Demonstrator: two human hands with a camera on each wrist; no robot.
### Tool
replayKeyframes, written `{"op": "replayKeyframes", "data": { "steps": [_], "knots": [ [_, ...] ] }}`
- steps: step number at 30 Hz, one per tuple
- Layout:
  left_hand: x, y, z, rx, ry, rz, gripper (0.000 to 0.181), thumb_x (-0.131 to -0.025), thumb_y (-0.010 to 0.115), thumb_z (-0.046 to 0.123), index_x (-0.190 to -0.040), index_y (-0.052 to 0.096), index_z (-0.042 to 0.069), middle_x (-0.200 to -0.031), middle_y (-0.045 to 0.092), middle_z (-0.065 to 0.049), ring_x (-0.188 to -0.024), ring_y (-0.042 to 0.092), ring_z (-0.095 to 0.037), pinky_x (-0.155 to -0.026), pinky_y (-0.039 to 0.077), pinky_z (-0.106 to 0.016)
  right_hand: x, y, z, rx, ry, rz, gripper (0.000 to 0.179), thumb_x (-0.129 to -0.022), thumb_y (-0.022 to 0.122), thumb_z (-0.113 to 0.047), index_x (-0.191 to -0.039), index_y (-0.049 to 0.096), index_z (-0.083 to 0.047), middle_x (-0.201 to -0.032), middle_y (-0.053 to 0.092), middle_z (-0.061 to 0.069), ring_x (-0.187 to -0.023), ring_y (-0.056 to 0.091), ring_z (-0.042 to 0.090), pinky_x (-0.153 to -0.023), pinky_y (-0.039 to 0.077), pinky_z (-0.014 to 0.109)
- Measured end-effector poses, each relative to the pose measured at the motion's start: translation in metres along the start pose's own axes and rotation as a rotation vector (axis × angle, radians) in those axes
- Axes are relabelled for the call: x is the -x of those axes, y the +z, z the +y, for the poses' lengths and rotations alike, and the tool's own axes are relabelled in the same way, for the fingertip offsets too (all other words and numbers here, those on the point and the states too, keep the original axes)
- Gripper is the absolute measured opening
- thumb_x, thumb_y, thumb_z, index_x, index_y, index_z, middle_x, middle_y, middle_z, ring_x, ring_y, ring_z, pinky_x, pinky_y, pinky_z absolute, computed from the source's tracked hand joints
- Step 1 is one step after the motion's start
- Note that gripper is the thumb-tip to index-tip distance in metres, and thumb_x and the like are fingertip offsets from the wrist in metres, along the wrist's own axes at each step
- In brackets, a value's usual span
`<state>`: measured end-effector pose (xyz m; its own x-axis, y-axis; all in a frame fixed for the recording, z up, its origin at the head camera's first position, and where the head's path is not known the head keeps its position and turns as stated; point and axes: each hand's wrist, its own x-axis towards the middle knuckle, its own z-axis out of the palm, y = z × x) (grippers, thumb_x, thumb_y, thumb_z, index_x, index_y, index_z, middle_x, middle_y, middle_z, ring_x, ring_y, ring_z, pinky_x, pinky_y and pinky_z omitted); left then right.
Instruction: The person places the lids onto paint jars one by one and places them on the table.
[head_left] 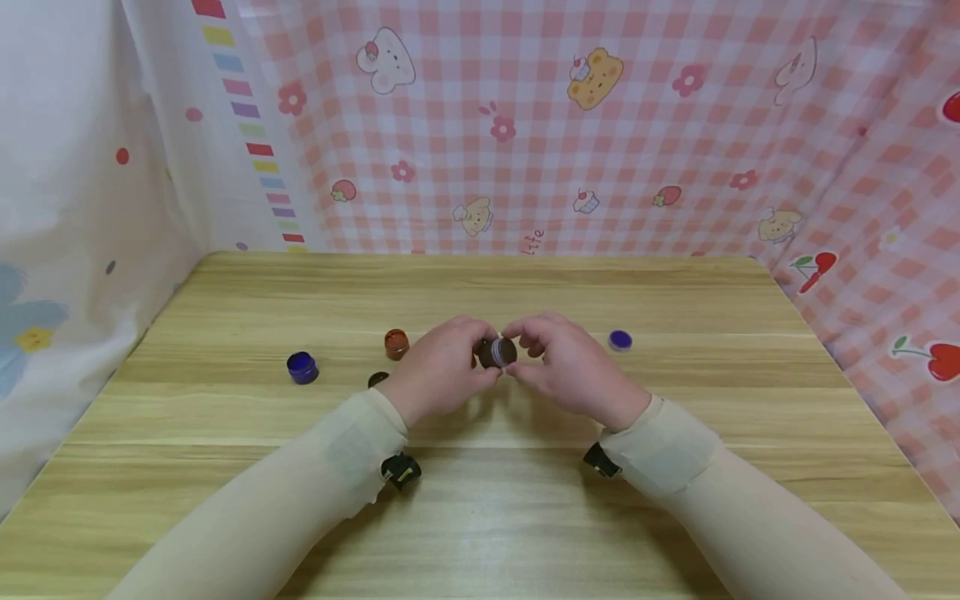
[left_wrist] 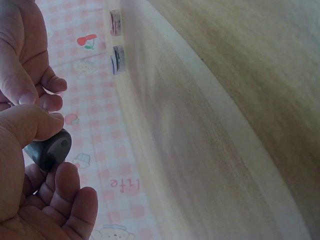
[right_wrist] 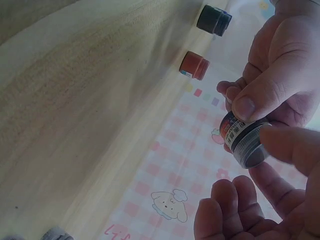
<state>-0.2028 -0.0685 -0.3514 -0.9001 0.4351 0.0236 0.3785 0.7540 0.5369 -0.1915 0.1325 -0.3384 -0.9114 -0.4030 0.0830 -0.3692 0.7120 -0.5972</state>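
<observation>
Near the middle of the table, my left hand (head_left: 444,367) grips a small dark brown paint jar (head_left: 491,353), tilted on its side. In the right wrist view, the jar's printed label (right_wrist: 235,131) shows under the left thumb. A translucent lid (right_wrist: 246,150) caps the end turned toward my right hand (head_left: 566,364). That hand's thumb and index finger pinch the lid's rim, while its other fingers (right_wrist: 225,200) curve loosely away. The left wrist view shows the jar's dark base (left_wrist: 57,149) between the left thumb and fingers.
An open purple paint jar (head_left: 302,368) and an orange one (head_left: 396,344) stand left on the wooden table (head_left: 495,517). A dark round piece (head_left: 378,379) is partly hidden by the left wrist. Beyond the right hand lies a purple lid (head_left: 620,340). A patterned curtain (head_left: 525,158) hangs behind.
</observation>
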Motion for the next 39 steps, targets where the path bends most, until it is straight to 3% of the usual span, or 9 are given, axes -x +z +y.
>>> {"op": "replayKeyframes", "data": {
  "steps": [6,13,19,26,39],
  "knots": [
    [-0.0006,-0.0004,0.0,0.007,-0.008,-0.008,0.023,-0.094,0.078,0.025,-0.113,0.069,0.015,-0.105,0.062,-0.001,-0.095,0.058,-0.019,-0.084,0.05,-0.035,-0.001,0.0007,-0.0005,0.012,0.008,-0.003,0.031,-0.096,0.079,-0.024,-0.122,0.073,-0.009,-0.111,0.067,0.008,-0.102,0.062,0.023,-0.088,0.055,0.04],
    [-0.0002,-0.0008,-0.0001,0.005,-0.002,0.001,0.024,-0.094,0.078,0.024,-0.114,0.07,0.015,-0.106,0.063,-0.001,-0.095,0.059,-0.019,-0.085,0.051,-0.035,-0.0015,0.0008,0.0,0.009,-0.003,-0.008,0.044,-0.094,0.08,-0.02,-0.134,0.067,-0.007,-0.121,0.068,0.011,-0.109,0.067,0.028,-0.093,0.058,0.044],
    [-0.0001,-0.0016,0.0009,0.018,-0.008,-0.009,0.022,-0.094,0.077,0.024,-0.113,0.069,0.015,-0.106,0.062,-0.001,-0.096,0.058,-0.019,-0.085,0.051,-0.035,-0.0014,0.0011,-0.0002,0.016,-0.007,-0.004,0.03,-0.096,0.079,-0.022,-0.122,0.073,-0.009,-0.113,0.068,0.008,-0.105,0.065,0.027,-0.091,0.055,0.043],
    [0.0,-0.0013,0.0005,0.006,0.002,0.0,0.023,-0.094,0.078,0.024,-0.114,0.07,0.015,-0.108,0.063,-0.001,-0.096,0.059,-0.018,-0.087,0.052,-0.035,-0.0018,0.0009,-0.0002,0.014,-0.022,-0.007,0.043,-0.094,0.08,-0.018,-0.134,0.067,-0.007,-0.12,0.07,0.01,-0.107,0.067,0.026,-0.092,0.057,0.043],
    [-0.0001,-0.0007,0.001,-0.025,0.018,0.003,0.02,-0.096,0.077,0.026,-0.112,0.071,0.016,-0.109,0.065,0.001,-0.097,0.06,-0.017,-0.087,0.051,-0.035,-0.0024,0.0035,-0.0012,0.013,-0.008,-0.03,0.023,-0.097,0.077,-0.017,-0.119,0.073,-0.011,-0.113,0.07,0.005,-0.105,0.064,0.024,-0.095,0.055,0.043]
  ]
}}
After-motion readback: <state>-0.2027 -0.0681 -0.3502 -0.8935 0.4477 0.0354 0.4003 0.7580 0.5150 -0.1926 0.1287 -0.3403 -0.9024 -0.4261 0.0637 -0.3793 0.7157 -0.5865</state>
